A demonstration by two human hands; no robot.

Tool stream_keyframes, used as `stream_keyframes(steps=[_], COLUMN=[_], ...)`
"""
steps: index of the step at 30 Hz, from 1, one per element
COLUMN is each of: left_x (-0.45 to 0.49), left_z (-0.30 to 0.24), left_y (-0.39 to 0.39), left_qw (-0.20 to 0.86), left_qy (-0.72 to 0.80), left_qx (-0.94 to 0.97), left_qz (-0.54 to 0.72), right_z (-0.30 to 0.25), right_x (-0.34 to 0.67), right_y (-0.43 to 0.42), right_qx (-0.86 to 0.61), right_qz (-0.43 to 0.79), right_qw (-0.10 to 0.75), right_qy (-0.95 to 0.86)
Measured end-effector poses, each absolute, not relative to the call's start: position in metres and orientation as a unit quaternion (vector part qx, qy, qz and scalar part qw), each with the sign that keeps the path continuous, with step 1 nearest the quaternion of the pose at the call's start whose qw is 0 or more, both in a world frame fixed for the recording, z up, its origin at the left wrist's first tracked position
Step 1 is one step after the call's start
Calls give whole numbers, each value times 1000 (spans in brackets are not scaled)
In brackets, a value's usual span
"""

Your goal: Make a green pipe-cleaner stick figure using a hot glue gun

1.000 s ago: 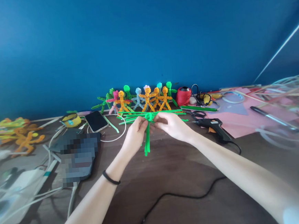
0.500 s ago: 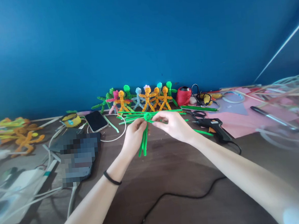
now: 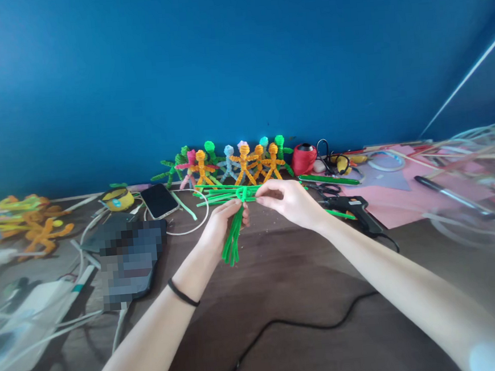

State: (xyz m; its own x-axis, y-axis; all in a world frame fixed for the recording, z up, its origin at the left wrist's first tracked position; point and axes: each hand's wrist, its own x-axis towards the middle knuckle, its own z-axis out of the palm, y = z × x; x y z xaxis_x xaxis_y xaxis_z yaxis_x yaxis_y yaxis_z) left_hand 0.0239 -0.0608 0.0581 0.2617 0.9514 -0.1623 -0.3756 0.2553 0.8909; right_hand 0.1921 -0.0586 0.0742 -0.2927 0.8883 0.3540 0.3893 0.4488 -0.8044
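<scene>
My left hand (image 3: 221,220) is closed on a bundle of green pipe cleaners (image 3: 233,241), whose loose ends hang below the fingers. A small looped knot of the same green shows at the top of the bundle, above the thumb. To its right, my right hand (image 3: 290,204) pinches close to the knot, apparently on the end of one green pipe cleaner; the tip is partly hidden by the fingers. Behind the hands, more green pipe cleaners (image 3: 214,196) lie across the table. Wrapped pipe-cleaner figures (image 3: 245,161) in orange, green, pink and blue stand against the blue wall.
Right of my hands lie black scissors (image 3: 330,188), a black glue gun (image 3: 363,213), a red bundle (image 3: 304,159) and pink sheets (image 3: 392,205). On the left are a phone (image 3: 160,200), a yellow tape roll (image 3: 118,199), cables and orange figures (image 3: 41,230). A black cord (image 3: 279,321) crosses the front.
The green bundle has turned a little in my left hand, its hanging ends shifting left and fanning out. My right hand has moved slightly right, away from the knot.
</scene>
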Motion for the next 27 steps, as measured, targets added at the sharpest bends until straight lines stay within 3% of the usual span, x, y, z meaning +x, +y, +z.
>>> stream_keyframes(steps=[7,17,23,27], left_x=[19,16,12,11], left_z=[60,63,65,66], left_y=[-63,-66,-67,-69], left_qw=[808,868,850,793], left_qy=[291,218,254,265], left_qx=[295,248,328,473], left_qz=[418,371,325,279], right_z=[74,69,70,71], right_x=[199,203,214,218], right_y=[-52,-46,-40,-39], right_qx=[-427,-412,-375,-359], right_qz=[327,359,436,417], right_qw=[400,384,311,262], right_qy=[-742,-745,-756,-793])
